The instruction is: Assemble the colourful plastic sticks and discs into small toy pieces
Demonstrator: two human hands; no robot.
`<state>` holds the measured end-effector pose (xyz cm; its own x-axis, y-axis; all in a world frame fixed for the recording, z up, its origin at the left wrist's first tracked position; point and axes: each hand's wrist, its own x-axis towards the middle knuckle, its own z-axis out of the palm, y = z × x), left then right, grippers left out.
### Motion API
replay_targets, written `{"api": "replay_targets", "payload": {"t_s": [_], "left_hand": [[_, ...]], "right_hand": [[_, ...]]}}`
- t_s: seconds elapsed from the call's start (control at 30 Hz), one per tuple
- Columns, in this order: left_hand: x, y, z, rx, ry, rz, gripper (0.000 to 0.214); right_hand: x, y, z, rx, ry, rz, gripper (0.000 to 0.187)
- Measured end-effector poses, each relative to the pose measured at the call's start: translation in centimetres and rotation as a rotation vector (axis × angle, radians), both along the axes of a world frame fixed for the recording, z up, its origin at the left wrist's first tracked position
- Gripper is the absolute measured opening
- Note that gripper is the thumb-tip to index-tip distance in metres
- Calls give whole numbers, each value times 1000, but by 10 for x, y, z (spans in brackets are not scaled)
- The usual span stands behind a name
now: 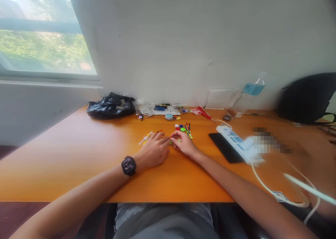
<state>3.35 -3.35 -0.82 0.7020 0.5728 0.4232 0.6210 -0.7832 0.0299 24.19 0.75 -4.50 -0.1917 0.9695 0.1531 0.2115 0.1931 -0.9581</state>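
My left hand (pixel 154 149), with a black watch (pixel 128 166) on its wrist, rests on the orange table (pixel 78 155); its fingers are curled and point right. My right hand (pixel 184 143) meets it fingertip to fingertip, pinching a small yellow-green piece (pixel 172 141) between the two hands. Just beyond the right hand lies a cluster of small coloured plastic parts (pixel 183 128): red, blue and green discs and thin sticks. A few yellow and white sticks (pixel 147 137) lie beyond the left hand.
A black plastic bag (pixel 111 106) and clear packets (pixel 143 110) lie by the wall. A black phone (pixel 226 147) and a white power strip (pixel 237 141) with cables lie to the right. A clear bottle (pixel 246 97) and a black bag (pixel 307 97) stand farther right.
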Motion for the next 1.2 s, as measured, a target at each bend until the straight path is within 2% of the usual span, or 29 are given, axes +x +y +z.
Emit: {"api": "replay_targets", "payload": {"t_s": [0.13,0.37,0.67,0.97,1.2], "left_hand": [[1,1,-1,13,31,2,16],[3,2,-4,26,23,23,17],[5,2,-5,48,42,78,15],[3,8,-9,29,33,72,14],[3,10,-11,8,12,80,17]], "right_hand": [[-1,-1,2,-20,9,-8,27],[-1,-1,8,-152,39,49,22],[-1,-1,15,-243,72,66,8],[3,-2,17,-250,33,126,15],[-2,-2,11,-163,73,26,15]]}}
